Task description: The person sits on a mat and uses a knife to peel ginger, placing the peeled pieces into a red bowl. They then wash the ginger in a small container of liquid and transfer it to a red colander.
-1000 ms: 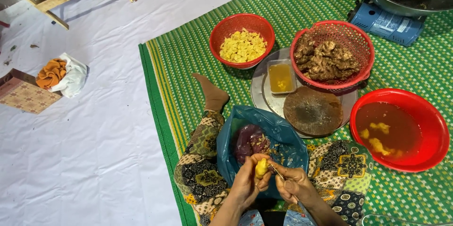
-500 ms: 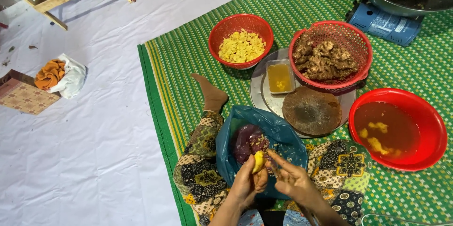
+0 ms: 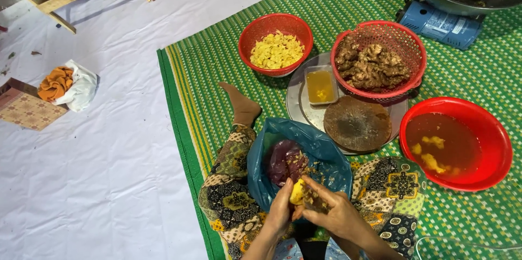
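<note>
Presently the left hand (image 3: 280, 211) is clamped on a yellow peeled root piece (image 3: 297, 192) while the right hand (image 3: 331, 214) pinches its upper edge, over the blue bag (image 3: 321, 146) in the lap. The piece looks firm, light, likely slick; best gripped by its ends. Far right, a blue rectangular stove (image 3: 440, 21); no packaging or signs discernible.

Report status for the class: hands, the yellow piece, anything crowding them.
Both hands: left hand and right hand grip yellow piece. Held over blue bag of peelings. Nothing blocking.
</note>
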